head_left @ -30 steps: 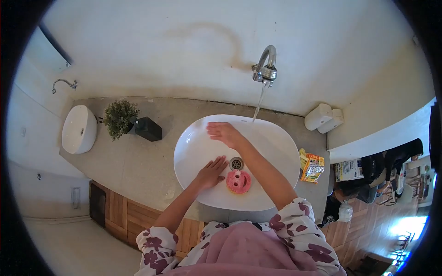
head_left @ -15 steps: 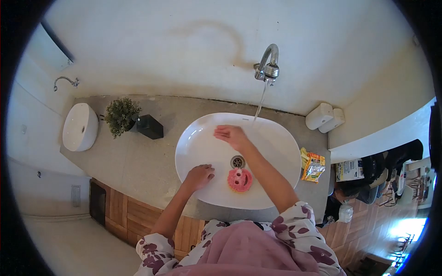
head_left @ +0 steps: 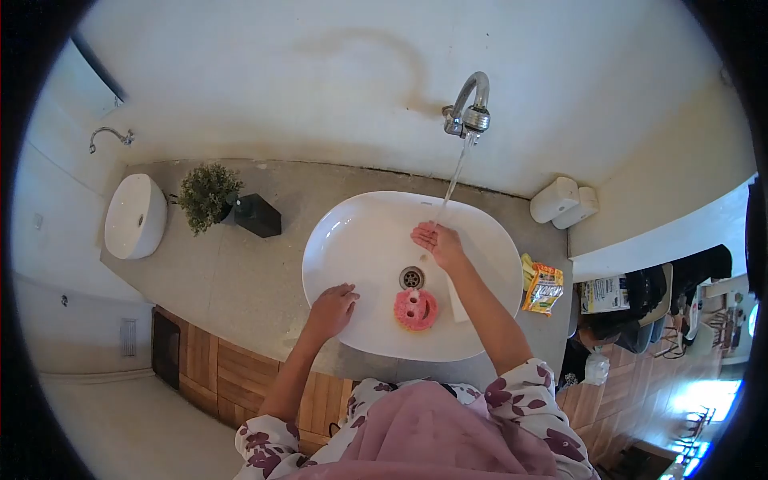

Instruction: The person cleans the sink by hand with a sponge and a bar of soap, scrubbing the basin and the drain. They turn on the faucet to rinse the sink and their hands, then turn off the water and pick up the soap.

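Water runs from the curved chrome faucet (head_left: 478, 100) into the white oval washbasin (head_left: 340, 232). My right hand (head_left: 438, 242) is under the stream, palm turned up and slightly cupped, with its fingers stretched out and nothing in it. At the basin's near left side, my left hand (head_left: 333, 310) is over the rim, empty, its fingers loosely extended inward. A round pink sponge (head_left: 416, 310) with a smiling face and eye holes lies in the basin between my hands, just below the metal drain (head_left: 412, 278).
Right of the basin lies a yellow-orange packet (head_left: 545, 290), with white wall dispensers (head_left: 555, 200) behind it. To the left stand a black box-shaped container (head_left: 258, 216), a potted plant (head_left: 208, 198) and a second basin (head_left: 136, 217) on the grey counter (head_left: 232, 276).
My right hand has moved right from the basin's upper left area into the running water, turning palm up. The left hand has shifted slightly left toward the rim.
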{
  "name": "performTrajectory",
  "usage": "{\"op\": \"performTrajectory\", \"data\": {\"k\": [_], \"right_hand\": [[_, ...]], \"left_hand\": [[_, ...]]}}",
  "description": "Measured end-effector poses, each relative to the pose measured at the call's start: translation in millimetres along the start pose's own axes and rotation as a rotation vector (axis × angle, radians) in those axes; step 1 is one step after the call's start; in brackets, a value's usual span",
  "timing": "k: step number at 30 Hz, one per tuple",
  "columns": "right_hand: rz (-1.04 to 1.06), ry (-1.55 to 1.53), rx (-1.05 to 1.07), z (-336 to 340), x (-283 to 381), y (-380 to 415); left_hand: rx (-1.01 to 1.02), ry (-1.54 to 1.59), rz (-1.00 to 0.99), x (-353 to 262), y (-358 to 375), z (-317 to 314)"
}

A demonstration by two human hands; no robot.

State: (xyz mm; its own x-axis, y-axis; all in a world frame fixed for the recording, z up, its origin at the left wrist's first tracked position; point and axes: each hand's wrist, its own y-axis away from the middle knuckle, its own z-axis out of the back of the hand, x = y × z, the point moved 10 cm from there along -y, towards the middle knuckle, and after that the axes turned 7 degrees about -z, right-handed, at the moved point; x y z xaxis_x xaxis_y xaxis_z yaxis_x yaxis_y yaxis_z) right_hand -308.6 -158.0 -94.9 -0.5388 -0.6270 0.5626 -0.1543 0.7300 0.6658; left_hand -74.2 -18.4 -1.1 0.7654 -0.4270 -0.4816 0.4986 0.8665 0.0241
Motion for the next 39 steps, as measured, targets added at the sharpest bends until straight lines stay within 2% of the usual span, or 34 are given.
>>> {"op": "performTrajectory", "data": {"k": [2, 3, 5, 6, 8, 12, 14, 15, 17, 21, 23, 24, 26, 28, 29, 30, 31, 33, 34, 36, 37, 39], "right_hand": [[-0.042, 0.142, 0.243, -14.3, -1.0, 1.7], [-0.041, 0.141, 0.244, -17.9, -0.8, 5.1], [-0.056, 0.472, 0.538, -62.5, -14.7, 33.7], [-0.057, 0.472, 0.540, -72.8, -17.9, 44.6], [-0.257, 0.925, 0.823, -97.6, -61.4, 86.3], [-0.267, 1.147, 0.754, -83.4, -56.7, 90.7], [-0.111, 0.706, 0.436, -46.0, -13.1, 41.0], [-0.112, 0.705, 0.435, -42.0, -5.5, 38.6], [-0.081, 0.231, 0.250, -20.8, 21.4, 26.2], [-0.058, 0.195, 0.260, -23.5, 24.1, 21.6], [0.045, 0.564, 0.538, -64.2, 4.8, 44.9], [0.046, 0.565, 0.538, -74.7, 1.5, 53.6], [-0.321, 0.726, 0.756, -98.6, -42.6, 88.8], [-0.330, 0.734, 0.716, -93.0, -42.9, 85.1], [-0.216, 0.691, 0.578, -79.6, -27.5, 66.3], [-0.101, 0.645, 0.439, -64.4, -11.6, 50.7], [-0.098, 0.646, 0.437, -57.6, -10.5, 45.5], [-0.036, 0.254, 0.163, -20.7, 8.0, 27.3], [-0.033, 0.256, 0.161, -16.2, 4.5, 23.6], [-0.024, 0.031, 0.091, -2.6, -2.3, 19.0], [-0.025, 0.031, 0.090, -4.5, -5.0, 15.1], [0.017, -0.159, 0.034, -5.7, -6.5, 6.1]], "left_hand": [[-0.015, 0.036, 0.035, 5.1, -4.2, 2.7], [-0.034, 0.026, 0.046, 8.2, -8.8, 6.9], [-0.053, 0.014, 0.061, 13.8, -15.8, 11.0], [-0.078, -0.002, 0.058, 16.3, -19.4, 13.3], [-0.104, -0.019, 0.059, 18.8, -21.0, 15.3], [-0.024, -0.113, 0.016, 16.5, -16.7, 3.2], [0.014, -0.104, 0.023, 20.8, -13.1, -3.9], [0.010, -0.109, 0.019, 21.1, -11.0, -3.8], [0.005, -0.115, 0.014, 21.6, -10.0, -4.9], [0.019, -0.077, 0.025, 17.6, -16.8, -4.3], [0.026, -0.083, 0.018, 14.0, -22.6, -7.5], [0.012, -0.021, 0.041, 14.0, -26.3, -9.0], [0.000, 0.044, 0.065, 11.1, -35.5, -10.4], [0.022, 0.428, 0.193, 17.6, -44.7, -19.3], [0.022, 0.429, 0.191, 19.8, -48.2, -25.4], [-0.004, 0.600, 0.202, 26.0, -53.3, -36.9], [-0.030, 0.772, 0.212, 25.8, -58.3, -40.3], [0.014, 0.772, 0.273, 26.4, -60.1, -46.6], [0.057, 0.771, 0.337, 26.8, -60.1, -51.4], [0.025, 0.711, 0.300, 20.7, -65.4, -49.9], [-0.005, 0.646, 0.268, 18.1, -67.0, -47.0], [0.038, 0.611, 0.273, 15.3, -69.7, -52.0]]}}
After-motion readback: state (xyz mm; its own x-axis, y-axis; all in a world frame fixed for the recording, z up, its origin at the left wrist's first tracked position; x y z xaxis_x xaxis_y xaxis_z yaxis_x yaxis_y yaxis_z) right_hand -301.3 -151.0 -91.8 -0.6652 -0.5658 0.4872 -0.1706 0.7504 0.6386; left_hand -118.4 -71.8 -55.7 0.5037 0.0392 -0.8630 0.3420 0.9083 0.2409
